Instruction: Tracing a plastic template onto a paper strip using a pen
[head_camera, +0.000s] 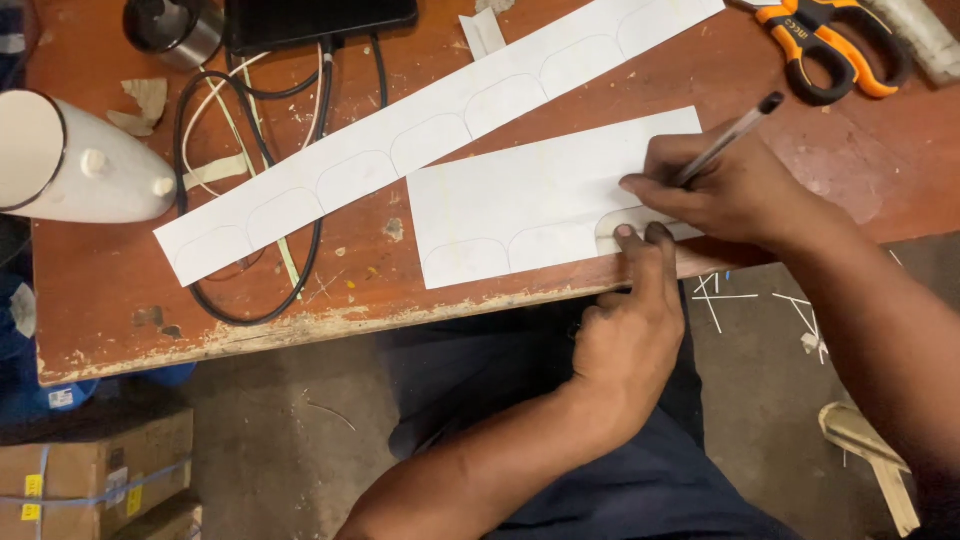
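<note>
My right hand (725, 190) grips a pen (728, 140) whose tip rests on a white sheet of paper (530, 195) lying near the table's front edge. The sheet carries rounded outlines along its lower side. My left hand (625, 320) reaches up from below and presses two fingertips on a small rounded template (625, 225) lying on the sheet right beside the pen tip. A long white paper strip (400, 150) with several of the same rounded outlines lies diagonally above the sheet.
Orange-and-black scissors (835, 45) lie at the back right of the worn red-brown table (330, 300). A white lamp-like object (70, 160) sits at the left, with black cables (255, 200) and a dark device (310, 20). Cardboard boxes (95, 470) stand on the floor.
</note>
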